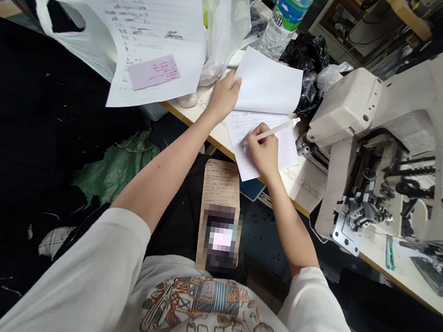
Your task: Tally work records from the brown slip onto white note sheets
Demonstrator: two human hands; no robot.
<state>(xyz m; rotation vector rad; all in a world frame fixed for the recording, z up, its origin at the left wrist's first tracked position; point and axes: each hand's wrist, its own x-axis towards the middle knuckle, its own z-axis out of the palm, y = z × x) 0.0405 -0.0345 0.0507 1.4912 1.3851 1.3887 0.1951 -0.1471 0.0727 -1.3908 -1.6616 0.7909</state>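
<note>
My right hand (263, 151) is closed around a white pen (279, 128), its lower end over a lined sheet of paper (285, 147) with handwriting on it. That sheet lies on the table and overhangs its front edge. My left hand (225, 96) pinches the left edge of a blank white sheet (269, 85), which is lifted above the written one. Left of this hand, a large handwritten sheet (155, 19) with a pink note (154, 72) on it leans against a white plastic bag (229, 19).
A sewing machine (379, 128) takes up the right side of the table. Behind the papers stand a water bottle (285, 18) and a black plastic bag (313, 58). A written brown card (221, 180) with a blurred object lies on my lap. Small teal snips (390, 253) lie at right.
</note>
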